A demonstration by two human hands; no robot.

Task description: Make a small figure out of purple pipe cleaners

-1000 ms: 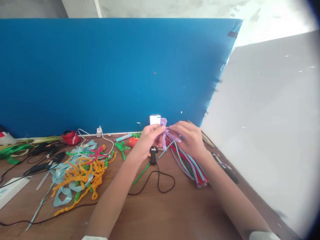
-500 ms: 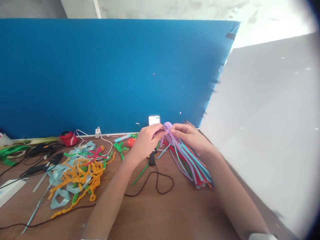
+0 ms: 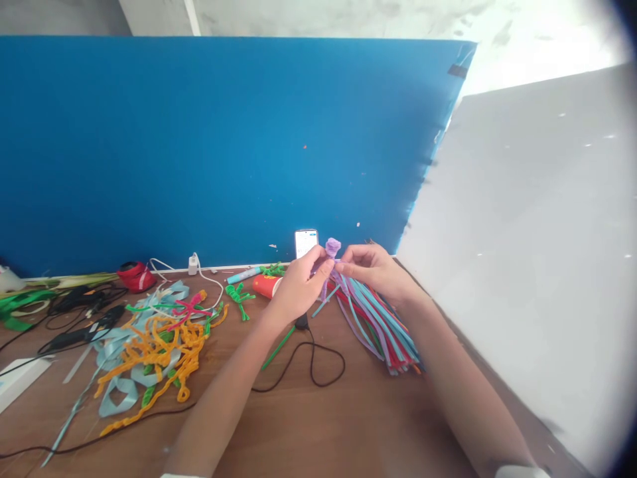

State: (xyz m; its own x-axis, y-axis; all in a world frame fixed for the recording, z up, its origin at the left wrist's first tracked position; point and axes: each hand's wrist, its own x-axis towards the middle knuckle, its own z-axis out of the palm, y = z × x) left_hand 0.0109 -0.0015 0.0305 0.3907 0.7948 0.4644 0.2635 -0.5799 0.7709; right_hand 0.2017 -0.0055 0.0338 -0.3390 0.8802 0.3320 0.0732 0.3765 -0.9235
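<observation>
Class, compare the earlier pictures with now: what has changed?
The purple figure has shifted slightly right relative to the phone; the right hand has turned, its thumb now showing. The left hand keeps its grip. The phone and green figure stayed put.

A purple fuzzy figure (image 3: 333,247), made of bent, wound stems, stands upright above the tabletop, pinched between the left hand (image 3: 302,280) and the right hand (image 3: 374,271). Its rounded, bunched top pokes clear of the fingertips; below, purple limbs hang down, their middle partly hidden by fingers.
</observation>
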